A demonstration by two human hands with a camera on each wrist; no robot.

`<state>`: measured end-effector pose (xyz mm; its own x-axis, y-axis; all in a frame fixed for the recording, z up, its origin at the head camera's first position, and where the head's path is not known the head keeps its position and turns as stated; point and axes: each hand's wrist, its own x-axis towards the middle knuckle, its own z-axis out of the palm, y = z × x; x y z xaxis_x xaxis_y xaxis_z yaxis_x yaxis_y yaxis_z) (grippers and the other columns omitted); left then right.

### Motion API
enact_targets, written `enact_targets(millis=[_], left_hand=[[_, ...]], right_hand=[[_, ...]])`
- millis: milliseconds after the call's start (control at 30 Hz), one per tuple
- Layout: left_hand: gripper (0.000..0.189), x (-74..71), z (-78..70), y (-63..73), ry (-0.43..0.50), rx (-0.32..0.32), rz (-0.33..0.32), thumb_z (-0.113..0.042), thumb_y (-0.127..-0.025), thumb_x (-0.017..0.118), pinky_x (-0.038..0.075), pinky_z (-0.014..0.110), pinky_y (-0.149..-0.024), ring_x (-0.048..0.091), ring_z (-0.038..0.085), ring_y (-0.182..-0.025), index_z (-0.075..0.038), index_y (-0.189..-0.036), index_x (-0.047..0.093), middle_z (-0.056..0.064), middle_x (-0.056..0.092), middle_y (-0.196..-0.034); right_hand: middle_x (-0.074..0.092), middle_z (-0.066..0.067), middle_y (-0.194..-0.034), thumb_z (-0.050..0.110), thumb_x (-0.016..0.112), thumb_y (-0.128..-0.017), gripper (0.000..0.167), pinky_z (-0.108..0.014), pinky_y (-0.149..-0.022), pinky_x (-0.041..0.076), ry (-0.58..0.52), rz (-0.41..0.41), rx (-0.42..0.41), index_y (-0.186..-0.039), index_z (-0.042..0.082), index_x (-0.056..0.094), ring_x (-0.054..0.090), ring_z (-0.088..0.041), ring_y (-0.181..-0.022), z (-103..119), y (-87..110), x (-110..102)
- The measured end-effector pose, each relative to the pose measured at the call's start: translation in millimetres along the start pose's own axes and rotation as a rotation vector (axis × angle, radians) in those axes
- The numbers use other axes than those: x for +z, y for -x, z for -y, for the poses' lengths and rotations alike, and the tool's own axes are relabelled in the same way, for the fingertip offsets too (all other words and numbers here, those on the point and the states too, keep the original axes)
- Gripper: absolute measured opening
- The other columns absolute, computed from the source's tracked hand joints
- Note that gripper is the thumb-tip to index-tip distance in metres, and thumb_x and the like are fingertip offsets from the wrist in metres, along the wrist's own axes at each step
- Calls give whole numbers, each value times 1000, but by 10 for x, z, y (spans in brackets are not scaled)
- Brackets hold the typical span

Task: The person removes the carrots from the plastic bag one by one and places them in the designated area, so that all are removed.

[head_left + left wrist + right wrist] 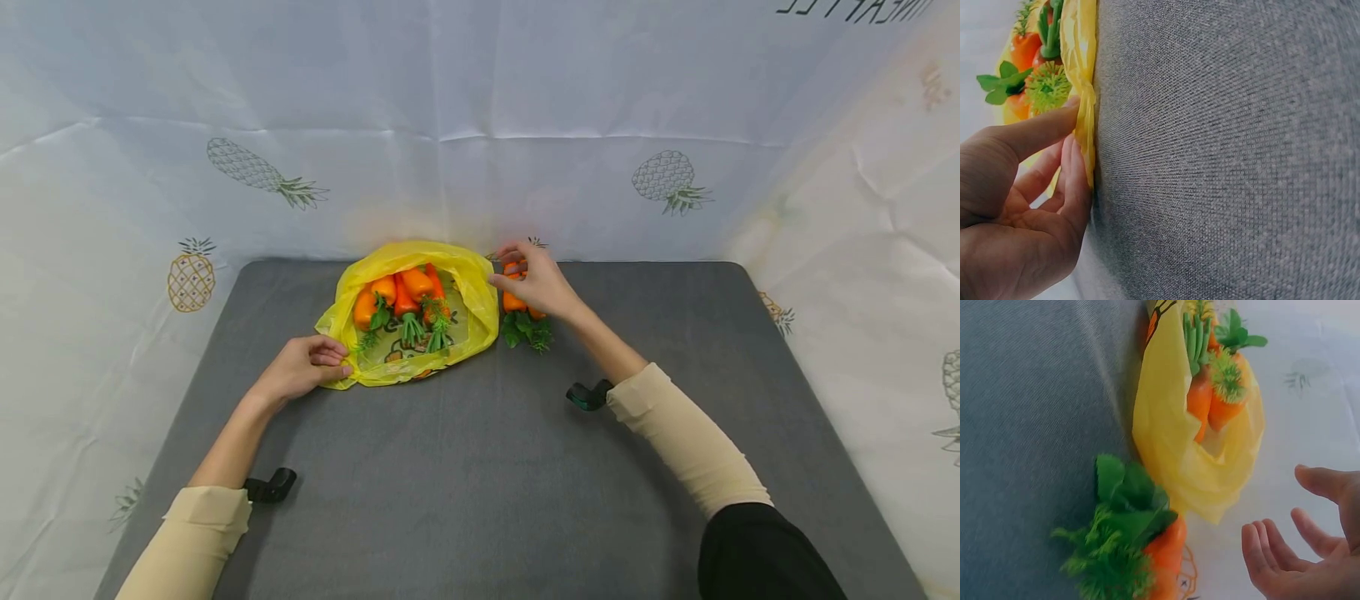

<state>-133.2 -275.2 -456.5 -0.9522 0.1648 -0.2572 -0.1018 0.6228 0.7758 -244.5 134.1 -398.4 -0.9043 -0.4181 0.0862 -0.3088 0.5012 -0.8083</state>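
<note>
A yellow plastic bag [480, 304] lies with its mouth spread wide near the back of the table. Inside it are several orange toy carrots [405, 296] with green leafy tops. At the bag's lower left corner, my left hand [300, 367] pinches the thin plastic rim [1087, 106] between thumb and fingers. More carrots [1166, 547] with green leaves lie just right of the bag, partly hidden by my right hand [538, 287] in the head view. That hand hovers over them by the bag's right rim, fingers apart and holding nothing in the right wrist view.
The grey table [450, 483] ends at the back against a white cloth [480, 183] printed with pineapples. A black wrist mount [272, 485] sits by the left forearm, and a second mount [588, 395] by the right one.
</note>
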Motion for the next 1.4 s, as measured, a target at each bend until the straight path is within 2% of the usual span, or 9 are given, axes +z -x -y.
enact_targets(millis=[300,467,667,933,1200,1400], left_hand=[[40,-29,-14,28,24,17,14,-11,-97,82,58,16,-75,67,5,-92,12,-127,66,28,74,-118],[42,-51,-7,13,51,-8,37,-11,-98,81,59,17,-77,66,1,-92,11,-130,65,27,73,-121],[40,-84,5,1,93,-35,77,-10,-99,80,59,19,-77,65,0,-92,10,-130,63,21,71,-120],[35,-91,20,-13,110,-59,86,-9,-100,79,58,20,-74,65,3,-87,9,-126,64,13,72,-110],[33,-83,36,-14,105,-56,94,-9,-102,76,58,21,-75,65,3,-88,9,-128,66,16,74,-113],[35,-85,42,-2,101,-57,94,-11,-102,76,58,20,-76,65,1,-88,9,-130,66,17,74,-116]], right_hand=[[65,-27,-142,20,74,-104,50,-55,-109,57,-39,30,-47,-145,-3,58,67,-43,-125,97,-123,163],[65,-28,-143,20,75,-104,49,-54,-109,57,-64,53,-56,-145,-3,59,68,-43,-126,156,-191,272],[63,-24,-145,20,73,-105,48,-51,-111,56,-90,85,-31,-145,-2,58,66,-40,-130,185,-242,389],[64,-25,-145,18,73,-105,46,-50,-112,56,-106,104,-27,-144,-1,59,65,-40,-133,152,-300,519],[62,-26,-147,22,73,-105,46,-51,-113,55,-126,139,-33,-143,-1,61,65,-41,-133,147,-352,645],[63,-23,-146,23,73,-106,41,-51,-111,56,-127,164,-39,-142,4,65,65,-41,-131,149,-389,745]])
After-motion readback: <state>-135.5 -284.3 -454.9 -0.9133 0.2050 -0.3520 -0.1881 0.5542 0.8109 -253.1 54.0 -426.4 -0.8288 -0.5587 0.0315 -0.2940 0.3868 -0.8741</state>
